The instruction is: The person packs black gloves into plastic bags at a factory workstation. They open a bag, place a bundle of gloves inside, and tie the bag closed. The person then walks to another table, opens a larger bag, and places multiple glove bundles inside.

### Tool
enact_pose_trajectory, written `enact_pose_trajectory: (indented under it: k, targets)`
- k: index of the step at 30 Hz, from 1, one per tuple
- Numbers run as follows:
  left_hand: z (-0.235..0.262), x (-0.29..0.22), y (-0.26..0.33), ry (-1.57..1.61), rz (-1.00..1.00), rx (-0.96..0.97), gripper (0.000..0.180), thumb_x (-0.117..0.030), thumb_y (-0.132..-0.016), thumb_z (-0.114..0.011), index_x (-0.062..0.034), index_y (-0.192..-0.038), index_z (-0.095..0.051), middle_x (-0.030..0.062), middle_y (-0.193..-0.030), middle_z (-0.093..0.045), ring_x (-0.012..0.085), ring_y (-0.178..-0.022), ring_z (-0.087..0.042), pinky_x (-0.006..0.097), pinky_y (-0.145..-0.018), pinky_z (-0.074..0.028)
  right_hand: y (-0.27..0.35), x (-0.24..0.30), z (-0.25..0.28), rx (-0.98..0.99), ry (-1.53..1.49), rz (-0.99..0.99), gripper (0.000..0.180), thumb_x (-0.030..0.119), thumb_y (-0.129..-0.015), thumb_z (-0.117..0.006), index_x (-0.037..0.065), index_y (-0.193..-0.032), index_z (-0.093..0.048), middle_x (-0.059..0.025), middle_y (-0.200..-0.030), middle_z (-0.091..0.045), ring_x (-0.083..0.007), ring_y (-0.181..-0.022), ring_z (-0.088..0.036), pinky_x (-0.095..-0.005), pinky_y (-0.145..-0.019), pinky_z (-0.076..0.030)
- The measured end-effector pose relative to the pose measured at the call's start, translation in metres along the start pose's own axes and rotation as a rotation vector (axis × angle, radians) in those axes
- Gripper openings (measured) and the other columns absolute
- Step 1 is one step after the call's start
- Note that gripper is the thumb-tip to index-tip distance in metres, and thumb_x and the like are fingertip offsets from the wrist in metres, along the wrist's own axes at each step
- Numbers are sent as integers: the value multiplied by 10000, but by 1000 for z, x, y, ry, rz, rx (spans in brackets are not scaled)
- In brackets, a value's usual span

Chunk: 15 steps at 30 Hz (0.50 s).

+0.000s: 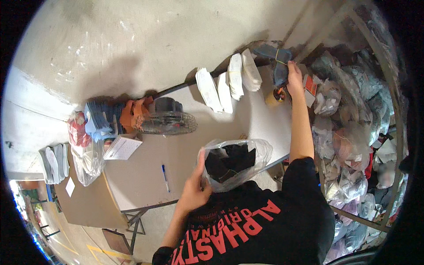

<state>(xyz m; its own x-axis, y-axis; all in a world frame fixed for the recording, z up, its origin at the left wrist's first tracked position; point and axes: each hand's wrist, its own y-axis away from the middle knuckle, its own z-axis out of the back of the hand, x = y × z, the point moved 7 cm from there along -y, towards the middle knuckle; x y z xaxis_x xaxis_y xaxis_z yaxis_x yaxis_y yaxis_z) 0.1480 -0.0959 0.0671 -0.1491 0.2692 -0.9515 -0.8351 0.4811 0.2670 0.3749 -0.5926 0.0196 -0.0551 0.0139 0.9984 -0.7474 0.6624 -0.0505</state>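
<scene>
My left hand is closed on the rim of a clear plastic bag, held open close to my body. Several black flat pieces lie inside the bag. My right arm stretches to the far right of the table, where my right hand grips a banded bundle of dark blue-grey pieces; part of the grip is hidden. Just below that bundle stands a small yellow container with small dark and orange things in it. Left of it, several bundles of white strips lean along the table's back edge.
A wire-caged fan stands on the table, beside orange pieces, blue stacks and a spiral notebook. A blue pen lies in front. Filled plastic bags crowd a metal-framed rack at right.
</scene>
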Motion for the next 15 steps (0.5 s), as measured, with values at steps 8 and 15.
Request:
enact_pose_trajectory:
  k: [8, 15]
  targets:
    - [-11, 1, 8, -402, -333, -265, 880, 68, -847, -527, -22, -1645, -167, 235, -1631, -374, 293, -1139, -668, 318, -852, -541, 210, 90, -4, 478, -68, -57, 557, 165, -842, -840, 30, -1324, -594, -69, -1164, -710, -186, -1041, -676, -360, -965, -535]
    - [-6, 2, 2, -220, -125, -205, 965, 83, -815, -538, -92, -1665, -117, 263, -1519, -492, 269, -954, -722, 330, -746, -580, 385, 82, -55, 895, 706, 921, 563, 48, -708, -708, 214, -1246, -710, -49, -1157, -603, -295, -1075, -584, -440, -946, -445]
